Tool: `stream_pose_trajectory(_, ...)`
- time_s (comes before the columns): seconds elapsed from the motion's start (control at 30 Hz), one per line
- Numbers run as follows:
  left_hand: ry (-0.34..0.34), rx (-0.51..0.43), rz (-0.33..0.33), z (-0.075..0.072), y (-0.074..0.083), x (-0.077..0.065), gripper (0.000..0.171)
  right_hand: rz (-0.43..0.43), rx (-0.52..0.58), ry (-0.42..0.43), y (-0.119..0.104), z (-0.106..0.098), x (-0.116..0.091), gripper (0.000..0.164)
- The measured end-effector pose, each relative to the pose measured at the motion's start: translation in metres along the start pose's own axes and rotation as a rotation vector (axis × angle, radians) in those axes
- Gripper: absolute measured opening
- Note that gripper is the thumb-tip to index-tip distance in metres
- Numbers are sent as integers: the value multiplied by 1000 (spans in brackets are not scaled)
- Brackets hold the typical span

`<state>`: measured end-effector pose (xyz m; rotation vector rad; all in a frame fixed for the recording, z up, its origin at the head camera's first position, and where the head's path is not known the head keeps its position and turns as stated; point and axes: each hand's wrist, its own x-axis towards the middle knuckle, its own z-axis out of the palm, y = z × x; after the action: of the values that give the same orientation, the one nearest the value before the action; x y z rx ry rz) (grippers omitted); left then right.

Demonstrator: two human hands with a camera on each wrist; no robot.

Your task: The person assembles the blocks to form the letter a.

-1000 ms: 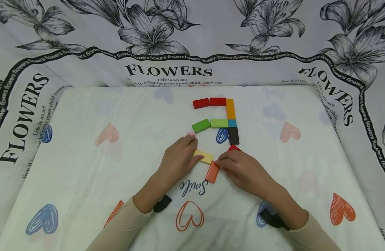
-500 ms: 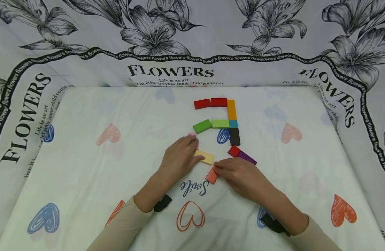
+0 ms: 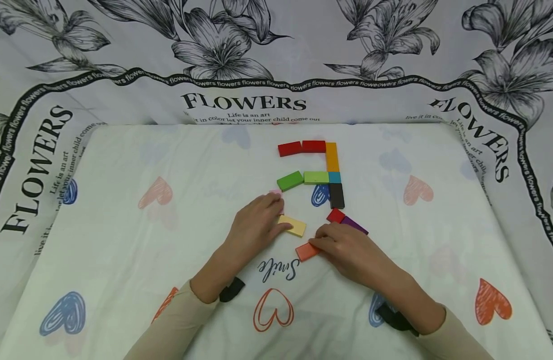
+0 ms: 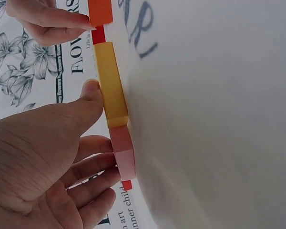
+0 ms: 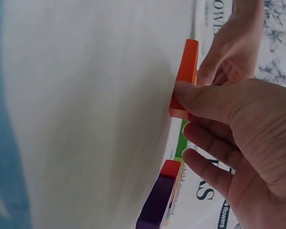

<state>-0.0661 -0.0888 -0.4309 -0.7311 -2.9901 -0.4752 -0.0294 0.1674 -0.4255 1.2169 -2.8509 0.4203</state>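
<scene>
My left hand (image 3: 253, 226) lies at the left of a row of coloured blocks. Its thumb touches the yellow block (image 3: 296, 227), while the fingertips rest along the pink block (image 4: 124, 153), which the hand mostly covers in the head view. My right hand (image 3: 348, 251) pinches one end of the orange block (image 3: 306, 251), thumb on the near face; the fingers behind are partly hidden. The orange block lies slanted, with a gap between it and the yellow one. Just beyond the right hand, a small red block (image 3: 335, 215) meets a purple block (image 3: 355, 225).
Farther back, two red blocks (image 3: 313, 146), an amber block (image 3: 332, 157), a small blue block (image 3: 334, 177), a black block (image 3: 337, 195) and two green blocks (image 3: 290, 180) form a joined outline. A white cloth printed with hearts (image 3: 155, 192) lies beneath everything.
The orange block has turned, its far end swinging right and away from the yellow block. My right hand drew back, uncovering the purple block, then shifted slightly right. The left hand stayed in place.
</scene>
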Motion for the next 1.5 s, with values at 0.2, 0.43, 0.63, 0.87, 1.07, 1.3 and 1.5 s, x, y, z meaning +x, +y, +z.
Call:
stream_pose_trajectory(0.2, -11, -16, -11, -1, -1, 0, 42, 22, -13, -5, 4, -2, 0, 35)
stream_pose_trajectory(0.43, -44, -28, -26, -1, 0, 2, 41, 53, -13, 3, 12, -7, -1, 32)
stream_pose_trajectory(0.63, -35, -30, -24, -2, 0, 1, 39, 18, -19, 8, 18, -9, 1, 32)
stream_pose_trajectory(0.87, -27, -39, -21, -1, 0, 1, 40, -11, -16, 55, 26, -8, 4, 30)
stream_pose_trajectory(1.07, -38, -39, -27, -1, 0, 2, 40, 13, 2, 23, 31, -10, 7, 30)
stream_pose_trajectory(1.3, -37, -29, -32, -1, 1, 1, 39, 5, 33, 19, 35, -14, 12, 29)
stream_pose_trajectory(1.5, -35, -26, -26, -1, 0, 1, 38, -16, 35, 34, 38, -11, 16, 27)
